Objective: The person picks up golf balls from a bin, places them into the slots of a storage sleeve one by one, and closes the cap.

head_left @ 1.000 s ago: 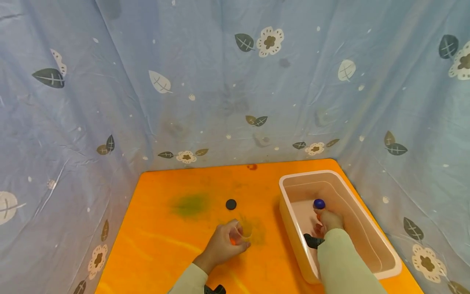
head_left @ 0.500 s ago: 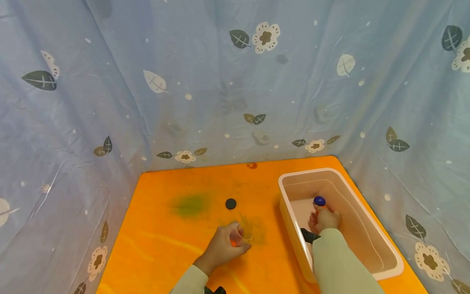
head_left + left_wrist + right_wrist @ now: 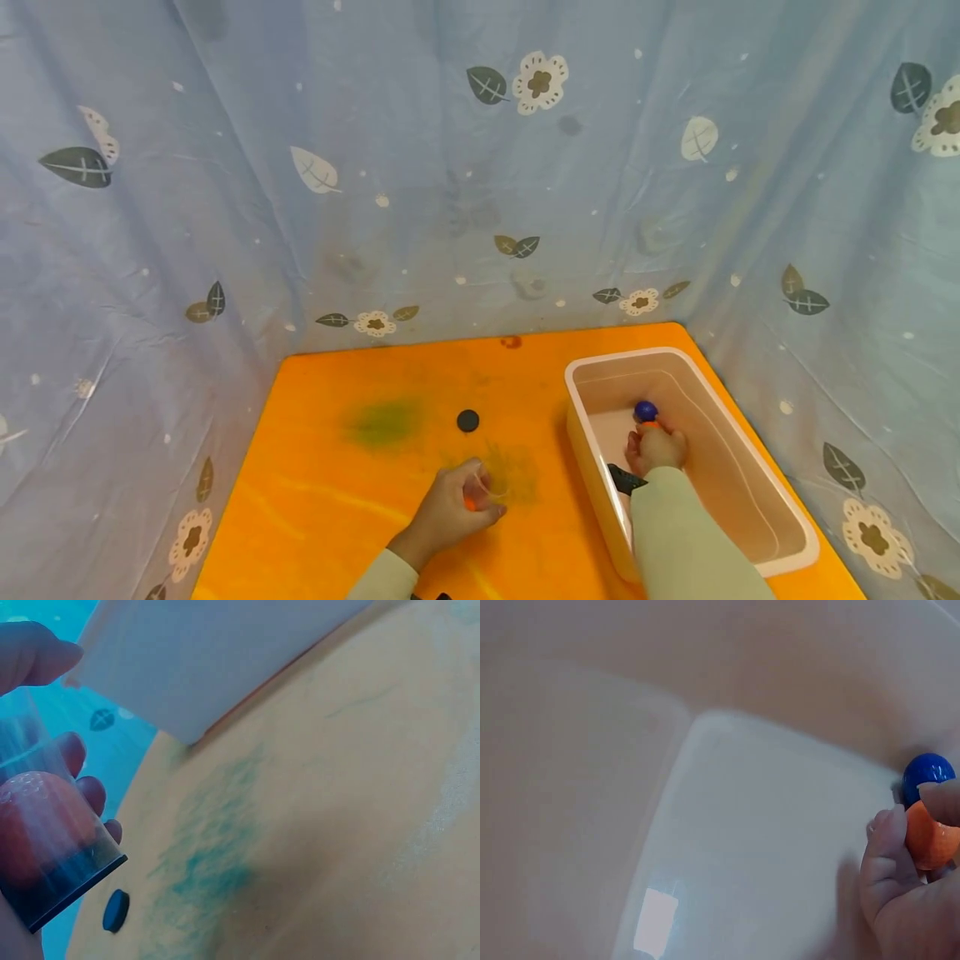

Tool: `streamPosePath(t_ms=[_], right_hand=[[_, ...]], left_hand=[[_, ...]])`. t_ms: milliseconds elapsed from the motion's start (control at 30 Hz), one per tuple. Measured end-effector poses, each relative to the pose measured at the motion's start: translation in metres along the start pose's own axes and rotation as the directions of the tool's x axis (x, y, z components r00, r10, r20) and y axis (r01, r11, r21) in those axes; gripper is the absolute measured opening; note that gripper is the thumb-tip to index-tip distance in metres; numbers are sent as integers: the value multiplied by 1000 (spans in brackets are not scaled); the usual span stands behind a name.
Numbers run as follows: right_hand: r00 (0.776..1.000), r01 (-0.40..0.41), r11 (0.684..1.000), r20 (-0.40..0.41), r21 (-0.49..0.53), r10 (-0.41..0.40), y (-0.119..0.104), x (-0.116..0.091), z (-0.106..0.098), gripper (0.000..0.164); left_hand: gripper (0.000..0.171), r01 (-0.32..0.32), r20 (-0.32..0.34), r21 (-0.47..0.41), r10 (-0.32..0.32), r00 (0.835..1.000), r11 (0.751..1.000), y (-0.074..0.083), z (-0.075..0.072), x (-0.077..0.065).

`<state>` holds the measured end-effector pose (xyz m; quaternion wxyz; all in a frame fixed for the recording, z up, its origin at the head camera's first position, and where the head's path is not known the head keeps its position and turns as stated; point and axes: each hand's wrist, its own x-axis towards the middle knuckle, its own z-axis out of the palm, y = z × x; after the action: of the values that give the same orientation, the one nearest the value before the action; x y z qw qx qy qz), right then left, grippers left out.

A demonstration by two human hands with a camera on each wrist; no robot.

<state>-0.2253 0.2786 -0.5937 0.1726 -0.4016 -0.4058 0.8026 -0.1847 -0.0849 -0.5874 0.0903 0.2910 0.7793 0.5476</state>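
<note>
Only the right wrist view shows the right hand [image 3: 907, 900] pinching an orange ball [image 3: 930, 836]; the left hand [image 3: 450, 512] grips a clear cup [image 3: 49, 840].

Even, soft light; wide-angle bending at the head view's edges; blurred wrist close-ups; a glare patch on the tub floor [image 3: 655, 921].
</note>
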Motion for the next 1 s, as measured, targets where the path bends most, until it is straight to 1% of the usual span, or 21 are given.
streamPosePath(t_ms=[167,367,533,667,733,867,1000], right_hand=[[999,29,998,-16,-59,-30,3,4,-3,34],[999,46,990,16,-134,-44,4,7,1,32],[998,47,989,40,-139,-42,1,5,3,31],[996,54,992,70,-116,-46,-3,2,4,31],[993,68,994,99,-85,-60,-6,1,5,31],[982,117,991,157,-67,-105,-15,-1,12,34],[975,141,988,181,-65,-128,-27,-3,24,35]], left_hand=[[28,15,-11,7,-15,1000,1000,1,-1,-1],[29,16,-25,9,-16,1000,1000,2,-5,-2],[27,12,-28,9,-11,1000,1000,4,-4,-2],[29,21,-29,19,-20,999,1000,4,-2,-3],[29,24,-30,21,-23,999,999,4,-1,-4],[27,20,-37,12,-20,999,1000,6,0,-3],[27,15,-36,11,-14,999,1000,9,-1,-1]])
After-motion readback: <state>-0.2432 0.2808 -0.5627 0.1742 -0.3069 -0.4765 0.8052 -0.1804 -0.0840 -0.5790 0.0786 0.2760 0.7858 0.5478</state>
